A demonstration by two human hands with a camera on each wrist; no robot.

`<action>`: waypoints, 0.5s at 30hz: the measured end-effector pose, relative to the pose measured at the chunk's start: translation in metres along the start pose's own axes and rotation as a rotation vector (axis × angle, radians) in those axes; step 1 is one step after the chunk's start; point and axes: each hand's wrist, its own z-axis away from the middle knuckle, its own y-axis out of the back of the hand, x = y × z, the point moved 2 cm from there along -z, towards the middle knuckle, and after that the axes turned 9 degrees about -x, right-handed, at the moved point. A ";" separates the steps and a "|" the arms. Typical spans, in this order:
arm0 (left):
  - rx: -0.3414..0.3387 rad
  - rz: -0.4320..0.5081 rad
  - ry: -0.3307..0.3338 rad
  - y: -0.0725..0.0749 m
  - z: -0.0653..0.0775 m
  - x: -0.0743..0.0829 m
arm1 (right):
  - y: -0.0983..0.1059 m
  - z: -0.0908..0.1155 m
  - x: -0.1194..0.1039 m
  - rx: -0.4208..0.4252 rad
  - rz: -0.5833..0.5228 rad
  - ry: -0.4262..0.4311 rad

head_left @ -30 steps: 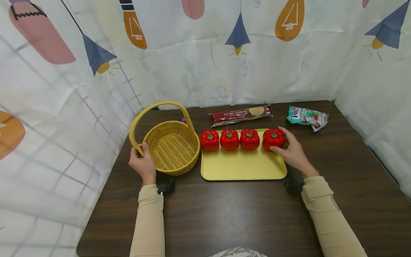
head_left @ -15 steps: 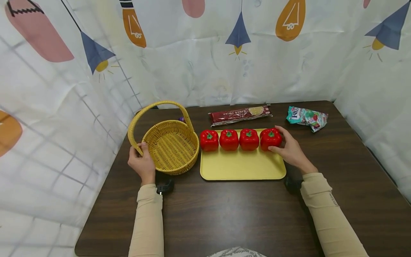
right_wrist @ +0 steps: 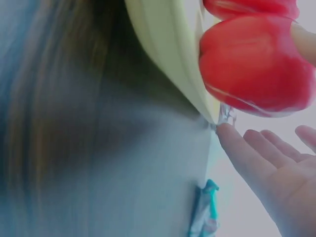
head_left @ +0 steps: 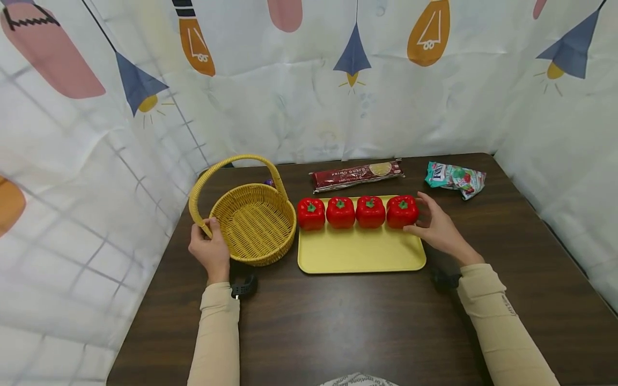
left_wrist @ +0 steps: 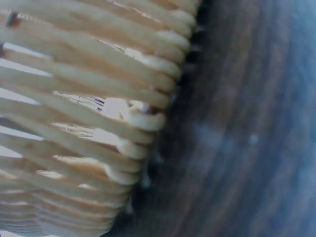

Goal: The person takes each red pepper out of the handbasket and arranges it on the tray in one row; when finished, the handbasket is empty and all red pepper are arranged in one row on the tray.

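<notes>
In the head view my left hand [head_left: 211, 253] grips the lower end of the yellow wicker basket's arched handle [head_left: 194, 201]. The basket [head_left: 263, 258] stands on the table with a bare woven bottom; its weave [left_wrist: 98, 79] fills much of the left wrist view. Several red bell peppers [head_left: 340, 214] with green stems line the back of a yellow tray [head_left: 361, 254]. Beside the rightmost bell pepper [head_left: 402, 213] is my right hand [head_left: 441, 231]. In the right wrist view its fingers [right_wrist: 247, 153] are extended and apart from that pepper [right_wrist: 254, 64], while the thumb overlaps it.
Behind the tray lies a dark red spaghetti packet [head_left: 357, 176]. A teal snack bag [head_left: 455, 178] is at the back right. A small purple thing [head_left: 269, 183] shows behind the basket. Printed curtains [head_left: 289, 107] enclose the dark wooden table [head_left: 338, 321].
The rightmost pepper has shifted left, closing the gap to its neighbour. My right hand's fingers have spread away from it. My left hand stays on the basket handle. The head view has shifted slightly.
</notes>
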 end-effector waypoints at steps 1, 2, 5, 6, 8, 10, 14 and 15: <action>-0.006 -0.008 -0.005 0.000 0.000 0.002 | 0.002 0.003 -0.001 -0.002 0.010 0.001; -0.017 -0.024 -0.006 0.001 0.000 0.004 | 0.005 0.005 -0.003 -0.001 0.031 0.001; -0.074 -0.063 -0.002 0.004 -0.001 0.012 | 0.016 0.014 -0.009 -0.008 0.110 -0.001; -0.099 -0.067 0.002 0.005 -0.002 0.016 | 0.022 0.015 -0.012 -0.011 0.138 0.001; -0.143 -0.062 0.000 0.009 -0.008 0.027 | 0.034 0.016 -0.020 -0.018 0.192 0.010; -0.172 -0.018 -0.022 0.012 -0.016 0.044 | 0.047 0.016 -0.030 -0.025 0.221 0.026; -0.159 0.072 -0.146 0.008 -0.038 0.093 | 0.069 0.008 -0.053 -0.021 0.259 0.085; -0.152 0.084 -0.188 0.004 -0.044 0.106 | 0.072 0.004 -0.059 -0.015 0.274 0.104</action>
